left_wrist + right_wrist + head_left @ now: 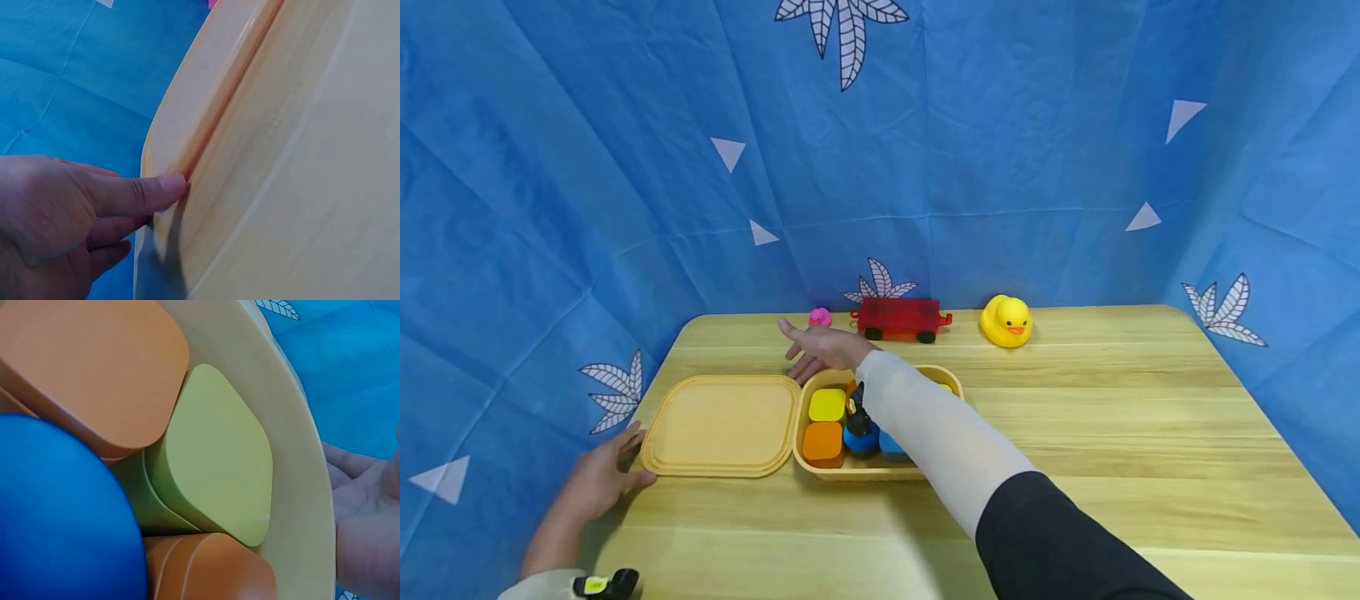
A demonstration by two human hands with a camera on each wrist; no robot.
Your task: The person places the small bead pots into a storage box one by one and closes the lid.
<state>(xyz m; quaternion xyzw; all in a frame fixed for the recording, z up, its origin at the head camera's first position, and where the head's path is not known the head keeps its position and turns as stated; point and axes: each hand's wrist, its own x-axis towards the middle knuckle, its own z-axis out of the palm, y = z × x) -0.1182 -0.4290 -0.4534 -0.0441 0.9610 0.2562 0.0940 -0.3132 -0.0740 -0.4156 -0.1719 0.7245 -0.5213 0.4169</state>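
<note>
At the left, my left hand [597, 479] grips the near left corner of a flat, pale yellow-orange lid [722, 425], with the thumb [164, 190] against its edge. The lid lies on the table, its right side against a matching box [880, 474]. Inside the box are rounded blocks, among them a yellow block [215, 456], an orange block [94, 369] and a blue block [62, 512]. My right arm crosses over the box and hides part of it. Beyond the far left rim, my right hand [827, 346] has its fingers extended, holding nothing; whether it touches the box, I cannot tell.
Along the back of the table stand a small pink toy [820, 317], a red toy wagon [898, 318] with black wheels and a yellow rubber duck [1006, 322]. Blue patterned cloth [1037, 150] hangs behind and at both sides of the wooden table [1150, 433].
</note>
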